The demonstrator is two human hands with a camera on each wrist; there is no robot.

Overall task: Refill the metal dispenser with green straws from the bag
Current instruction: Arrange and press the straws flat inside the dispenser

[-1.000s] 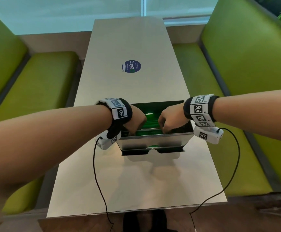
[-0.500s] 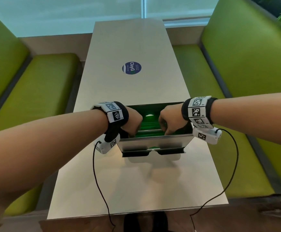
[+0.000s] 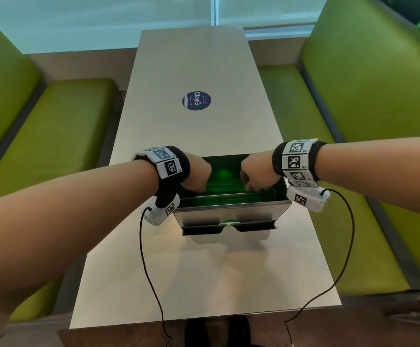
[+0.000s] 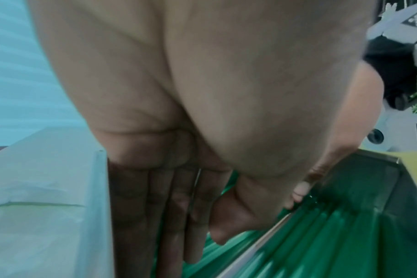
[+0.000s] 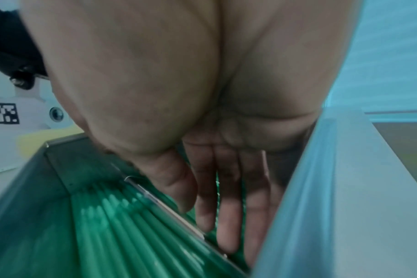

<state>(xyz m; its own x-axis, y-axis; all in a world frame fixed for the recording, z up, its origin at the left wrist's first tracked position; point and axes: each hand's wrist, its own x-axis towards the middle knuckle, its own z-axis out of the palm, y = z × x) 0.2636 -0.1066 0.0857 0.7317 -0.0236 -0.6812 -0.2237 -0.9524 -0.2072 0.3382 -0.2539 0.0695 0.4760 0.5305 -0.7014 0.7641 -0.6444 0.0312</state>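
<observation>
A metal dispenser (image 3: 231,211) stands open-topped on the table, with green straws (image 3: 225,190) lying lengthwise inside it. Both hands reach down into its top. My left hand (image 3: 199,176) is at the left end and my right hand (image 3: 256,176) at the right end. In the left wrist view the left hand's fingers (image 4: 179,235) point straight down among the straws (image 4: 321,235), thumb by a thin metal rod (image 4: 257,237). In the right wrist view the right fingers (image 5: 226,225) also hang straight beside the rod (image 5: 169,205), touching straws (image 5: 122,235). No bag is in view.
The long pale table (image 3: 204,271) carries a round blue sticker (image 3: 196,100) farther back. Green bench seats (image 3: 53,136) (image 3: 316,121) flank it on both sides. Black cables (image 3: 151,271) hang from both wrist cameras over the table's near part.
Both hands stay inside the dispenser's top and have shifted only slightly. The dispenser has not moved.
</observation>
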